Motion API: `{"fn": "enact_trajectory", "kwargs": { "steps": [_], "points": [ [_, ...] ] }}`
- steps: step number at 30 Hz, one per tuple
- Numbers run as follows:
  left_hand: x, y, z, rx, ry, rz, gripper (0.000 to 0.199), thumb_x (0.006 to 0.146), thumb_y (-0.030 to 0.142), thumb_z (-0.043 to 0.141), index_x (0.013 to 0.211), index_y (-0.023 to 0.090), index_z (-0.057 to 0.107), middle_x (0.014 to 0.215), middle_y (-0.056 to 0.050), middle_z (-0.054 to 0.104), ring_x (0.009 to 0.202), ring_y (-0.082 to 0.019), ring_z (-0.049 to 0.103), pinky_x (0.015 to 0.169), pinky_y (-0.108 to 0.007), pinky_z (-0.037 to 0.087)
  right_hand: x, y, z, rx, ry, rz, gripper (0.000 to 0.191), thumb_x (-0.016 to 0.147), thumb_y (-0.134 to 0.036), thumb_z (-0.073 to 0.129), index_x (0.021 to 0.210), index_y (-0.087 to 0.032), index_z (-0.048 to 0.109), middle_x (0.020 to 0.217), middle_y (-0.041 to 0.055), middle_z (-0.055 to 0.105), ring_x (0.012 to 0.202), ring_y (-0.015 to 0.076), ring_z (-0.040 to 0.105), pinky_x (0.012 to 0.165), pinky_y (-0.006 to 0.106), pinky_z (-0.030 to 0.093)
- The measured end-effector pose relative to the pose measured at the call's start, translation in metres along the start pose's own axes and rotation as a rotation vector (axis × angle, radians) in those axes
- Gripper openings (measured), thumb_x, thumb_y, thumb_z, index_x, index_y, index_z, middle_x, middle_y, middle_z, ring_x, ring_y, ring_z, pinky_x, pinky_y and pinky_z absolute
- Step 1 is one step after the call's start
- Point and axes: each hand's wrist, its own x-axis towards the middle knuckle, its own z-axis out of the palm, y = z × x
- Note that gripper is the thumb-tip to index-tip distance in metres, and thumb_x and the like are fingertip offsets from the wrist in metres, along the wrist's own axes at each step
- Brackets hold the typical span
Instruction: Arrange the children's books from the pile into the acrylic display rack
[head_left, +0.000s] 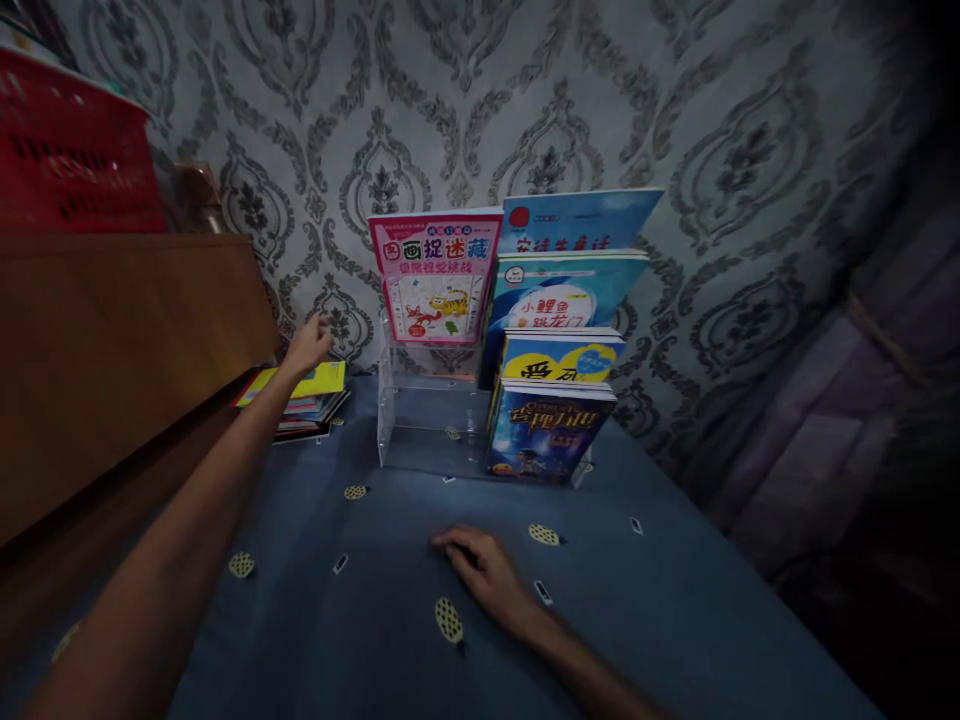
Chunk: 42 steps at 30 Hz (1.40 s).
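Note:
My left hand (309, 345) is stretched out to the far left, just over a stack of books (319, 405) with a yellow cover on top. Its fingers are curled in, and nothing shows in them. On the blue cloth, my right hand (486, 575) rests with fingers loosely bent and thumb apart, holding nothing. Ahead stands a clear acrylic book rack (384, 410). A pink picture book (439, 280) fills its upper left. Down its right side stand a blue book (581, 220), a teal book (566, 290), a yellow-and-blue book (562, 357) and a dark blue book (551, 430).
A wooden cabinet (127, 350) runs along the left, with a red basket (75, 150) on top. Patterned wallpaper (450, 100) rises behind the rack. Blue cloth (315, 620) with pineapple prints covers the surface. A purple curtain (832, 420) hangs at right.

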Motion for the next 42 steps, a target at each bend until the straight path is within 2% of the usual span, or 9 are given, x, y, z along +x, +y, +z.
{"fn": "enact_trajectory", "kwargs": {
  "steps": [4, 7, 11, 14, 20, 25, 32, 35, 42],
  "points": [
    [-0.045, -0.038, 0.005, 0.367, -0.197, -0.200, 0.050, 0.079, 0.049, 0.063, 0.113, 0.013, 0.061, 0.123, -0.025, 0.066, 0.121, -0.045, 0.058, 0.101, -0.062, 0.041, 0.000, 0.000, -0.001, -0.010, 0.003, 0.001, 0.027, 0.094, -0.025, 0.049, 0.097, -0.020, 0.075, 0.090, 0.0071, 0.075, 0.084, 0.0205, 0.069, 0.079, 0.033, 0.054],
    [-0.071, -0.050, 0.024, 0.539, -0.268, -0.228, 0.057, 0.083, 0.051, 0.060, 0.121, 0.010, 0.059, 0.134, -0.031, 0.059, 0.130, -0.049, 0.049, 0.102, -0.071, 0.033, -0.001, 0.000, -0.002, -0.008, -0.011, 0.003, 0.028, 0.095, -0.026, 0.049, 0.099, -0.021, 0.075, 0.093, 0.0078, 0.075, 0.087, 0.0216, 0.070, 0.081, 0.035, 0.054],
    [-0.085, -0.053, 0.047, 0.693, -0.248, -0.212, 0.056, 0.091, 0.042, 0.050, 0.134, 0.006, 0.052, 0.140, -0.034, 0.052, 0.134, -0.050, 0.043, 0.103, -0.069, 0.030, -0.001, 0.002, -0.001, -0.004, -0.005, 0.014, 0.028, 0.096, -0.030, 0.049, 0.100, -0.021, 0.075, 0.096, 0.0082, 0.076, 0.091, 0.0230, 0.070, 0.085, 0.037, 0.055],
    [-0.083, -0.052, 0.055, 0.758, -0.207, -0.219, 0.053, 0.094, 0.034, 0.044, 0.136, 0.004, 0.052, 0.135, -0.036, 0.054, 0.128, -0.052, 0.047, 0.097, -0.068, 0.033, -0.002, 0.001, -0.002, -0.002, -0.015, 0.025, 0.030, 0.097, -0.032, 0.048, 0.101, -0.022, 0.076, 0.098, 0.0080, 0.076, 0.093, 0.0230, 0.070, 0.086, 0.037, 0.055],
    [-0.075, -0.048, 0.049, 0.816, -0.225, -0.220, 0.044, 0.092, 0.021, 0.037, 0.126, 0.003, 0.060, 0.119, -0.034, 0.063, 0.114, -0.047, 0.059, 0.089, -0.062, 0.039, -0.001, -0.004, -0.004, -0.004, -0.017, 0.029, 0.032, 0.098, -0.036, 0.047, 0.100, -0.022, 0.076, 0.098, 0.0085, 0.076, 0.093, 0.0238, 0.070, 0.087, 0.037, 0.054],
    [-0.097, -0.043, 0.027, 0.836, -0.275, -0.148, 0.041, 0.095, 0.023, 0.035, 0.124, 0.010, 0.061, 0.121, -0.027, 0.066, 0.113, -0.041, 0.061, 0.091, -0.056, 0.042, 0.000, -0.001, -0.003, 0.009, -0.019, 0.009, 0.033, 0.099, -0.037, 0.047, 0.098, -0.021, 0.075, 0.095, 0.0083, 0.076, 0.088, 0.0227, 0.070, 0.082, 0.036, 0.055],
    [-0.173, -0.045, -0.020, 0.841, -0.297, 0.018, 0.051, 0.096, 0.025, 0.034, 0.145, 0.024, 0.051, 0.150, -0.014, 0.053, 0.139, -0.035, 0.046, 0.110, -0.055, 0.036, 0.000, -0.002, -0.002, -0.015, -0.014, 0.004, 0.030, 0.096, -0.031, 0.048, 0.101, -0.022, 0.076, 0.097, 0.0079, 0.076, 0.090, 0.0225, 0.070, 0.084, 0.036, 0.055],
    [-0.222, -0.052, -0.034, 0.822, -0.312, 0.103, 0.054, 0.094, 0.025, 0.037, 0.147, 0.026, 0.050, 0.152, -0.010, 0.052, 0.142, -0.034, 0.044, 0.114, -0.054, 0.033, 0.001, -0.007, -0.003, -0.022, -0.014, 0.000, 0.029, 0.095, -0.026, 0.048, 0.100, -0.021, 0.076, 0.095, 0.0076, 0.076, 0.088, 0.0217, 0.070, 0.082, 0.035, 0.055],
    [-0.340, -0.046, -0.058, 0.696, -0.524, 0.277, 0.057, 0.092, 0.024, 0.041, 0.147, 0.032, 0.052, 0.149, -0.006, 0.055, 0.139, -0.029, 0.050, 0.112, -0.051, 0.040, 0.003, -0.011, -0.004, -0.025, -0.037, -0.009, 0.028, 0.093, -0.021, 0.048, 0.100, -0.020, 0.076, 0.095, 0.0069, 0.077, 0.087, 0.0208, 0.071, 0.081, 0.034, 0.054]
  ]
}}
